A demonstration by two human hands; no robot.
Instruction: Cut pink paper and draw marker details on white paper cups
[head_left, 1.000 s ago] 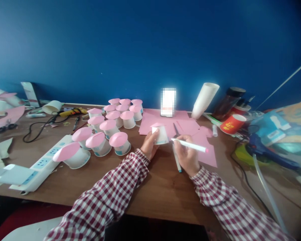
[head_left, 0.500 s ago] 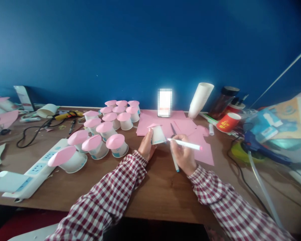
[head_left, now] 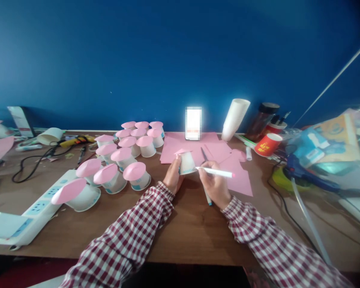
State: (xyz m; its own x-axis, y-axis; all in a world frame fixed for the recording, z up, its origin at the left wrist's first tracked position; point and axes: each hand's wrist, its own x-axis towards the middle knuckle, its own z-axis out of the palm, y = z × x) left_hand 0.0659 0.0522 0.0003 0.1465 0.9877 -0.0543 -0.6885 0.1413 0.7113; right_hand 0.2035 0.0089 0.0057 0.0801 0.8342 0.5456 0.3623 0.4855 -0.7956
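A white paper cup (head_left: 186,163), upside down with a pink paper cone on top, is held by my left hand (head_left: 173,176). Its fingers wrap round the cup's left side and underneath. A blue zigzag line runs along the cup's lower rim. My right hand (head_left: 215,185) is closed round a white marker pen (head_left: 219,172), whose tip points left at the rim's right edge; whether it touches I cannot tell. Below that hand lies another marker with a blue end (head_left: 209,199). Pink paper sheets (head_left: 177,148) lie just behind both hands.
Several upturned cups with pink cones (head_left: 136,175) stand to the left, beside a white power strip (head_left: 39,208). A bright phone (head_left: 193,124) and a stack of paper cups (head_left: 235,119) stand at the back. To the right are a red cup (head_left: 268,145) and a blue glue gun (head_left: 313,176).
The view has shifted slightly, moving most things a little left in the picture. Both hands keep their holds; the marker tip stays by the cup's rim.
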